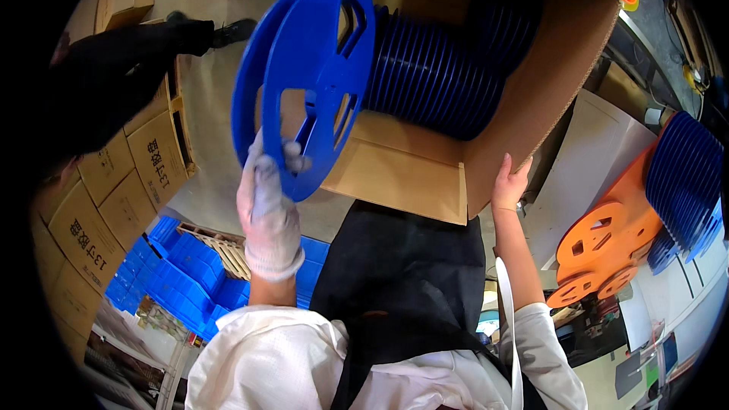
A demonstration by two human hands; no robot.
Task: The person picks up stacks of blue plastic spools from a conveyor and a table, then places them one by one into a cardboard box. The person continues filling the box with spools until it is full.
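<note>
My left hand (pixel 272 190), in a pale glove, grips a blue plastic reel (pixel 319 83) by its near lower rim. The reel is tilted, both of its flanges show, and large cut-outs pierce the facing one. Right beside it gapes an open cardboard box (pixel 539 91). Inside, a row of blue reels (pixel 433 76) stands on edge, packed side by side; the far ones sink into shadow. Bare, my right hand (pixel 513 182) holds the box's right near edge, with the thumb at the rim and the other fingers partly hidden.
Sealed cartons (pixel 156 153) are stacked on the left, near another person's dark-clothed leg (pixel 144 61). Blue plastic bins (pixel 182 273) lie below them. To the right are orange reels (pixel 600 235) and a stack of blue reels (pixel 680 175).
</note>
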